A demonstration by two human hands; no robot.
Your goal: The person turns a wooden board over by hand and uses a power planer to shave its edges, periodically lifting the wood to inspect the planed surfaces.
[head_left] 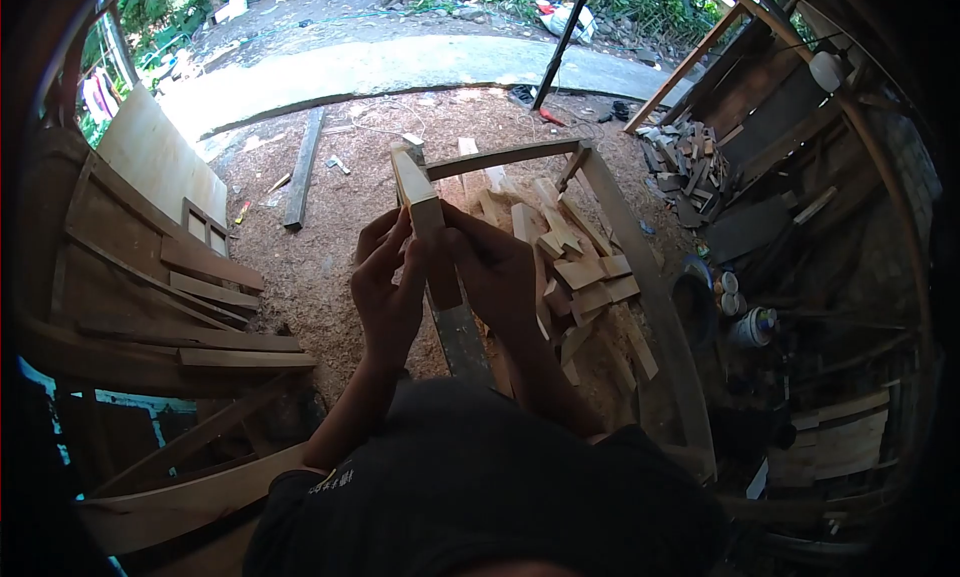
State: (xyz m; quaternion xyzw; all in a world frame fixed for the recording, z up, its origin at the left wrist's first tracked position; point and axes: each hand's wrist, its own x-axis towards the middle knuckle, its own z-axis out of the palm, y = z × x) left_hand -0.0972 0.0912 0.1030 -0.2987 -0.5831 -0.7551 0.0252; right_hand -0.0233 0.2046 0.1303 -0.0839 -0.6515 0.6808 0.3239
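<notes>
A pale piece of wood [417,185] is held up in front of me, with its narrow end toward the camera. My left hand [385,272] grips its left side, fingers bent and pressed against the wood. On the opposite side, my right hand [495,272] is closed on the same piece, the thumb near its end. Beneath the hands runs a dark beam [462,342] of a wooden frame. Whether the held piece touches this beam is hard to make out. Cut wood pieces [590,277] lie in a heap right of my right hand.
The frame's long right rail [645,267] curves past the heap. A loose dark beam [304,167] and a hammer-like tool [338,164] lie on the shavings-covered ground [300,267]. Boards [220,297] stand at left. Scrap wood [690,167] and cans [752,327] are at right.
</notes>
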